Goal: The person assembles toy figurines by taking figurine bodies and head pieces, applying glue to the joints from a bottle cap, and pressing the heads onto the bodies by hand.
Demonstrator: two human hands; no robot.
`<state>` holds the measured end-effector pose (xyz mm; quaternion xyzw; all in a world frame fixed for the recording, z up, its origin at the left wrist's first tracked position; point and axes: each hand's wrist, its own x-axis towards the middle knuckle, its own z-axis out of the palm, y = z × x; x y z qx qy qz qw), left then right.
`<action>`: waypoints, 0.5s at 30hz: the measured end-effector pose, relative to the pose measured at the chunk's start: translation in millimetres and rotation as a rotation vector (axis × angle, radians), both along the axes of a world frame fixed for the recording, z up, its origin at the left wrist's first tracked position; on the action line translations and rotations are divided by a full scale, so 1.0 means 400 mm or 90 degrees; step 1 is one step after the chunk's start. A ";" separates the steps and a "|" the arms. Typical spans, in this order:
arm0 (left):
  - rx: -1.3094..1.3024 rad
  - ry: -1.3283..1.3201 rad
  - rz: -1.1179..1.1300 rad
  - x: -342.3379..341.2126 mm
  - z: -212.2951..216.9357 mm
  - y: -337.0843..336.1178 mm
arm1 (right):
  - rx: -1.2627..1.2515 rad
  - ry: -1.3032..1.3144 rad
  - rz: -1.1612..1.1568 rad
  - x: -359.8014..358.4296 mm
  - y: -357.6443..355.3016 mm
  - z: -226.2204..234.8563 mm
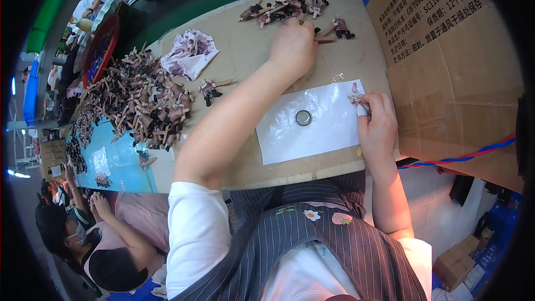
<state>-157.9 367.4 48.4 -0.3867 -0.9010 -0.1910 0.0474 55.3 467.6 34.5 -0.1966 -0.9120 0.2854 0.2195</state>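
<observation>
My left hand [293, 44] reaches across the table to a small group of toy figures [276, 11] at the far side. Its fingers are bent together among them; what they grip is hidden. My right hand [381, 116] is closed around a small pale figure [355, 95] at the right edge of a white sheet [278, 134]. Something white wraps one of its fingers. A green-rimmed bottle cap [303, 117] lies on the sheet. One brown figure [340, 27] lies just right of my left hand, and another figure [210, 90] lies beside my left forearm.
A large heap of brown figures [145, 95] covers the table's left side, partly on a blue mat [120, 161]. Behind it are a stained cloth [189, 53] and a red basin [114, 36]. A cardboard box [451, 89] walls the right. Another person [111, 239] sits at left.
</observation>
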 end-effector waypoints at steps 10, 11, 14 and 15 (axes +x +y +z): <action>0.450 -0.584 0.051 0.053 0.094 -0.310 | 0.033 0.025 0.003 -0.001 -0.003 -0.002; 0.451 -0.586 0.052 0.072 0.098 -0.345 | 0.031 0.022 -0.010 -0.001 -0.003 -0.003; 0.434 -0.562 0.092 0.137 0.106 -0.447 | 0.023 0.020 -0.023 -0.008 -0.007 -0.002; 0.340 -0.436 0.120 0.160 0.106 -0.482 | 0.024 0.020 -0.020 -0.008 -0.008 0.001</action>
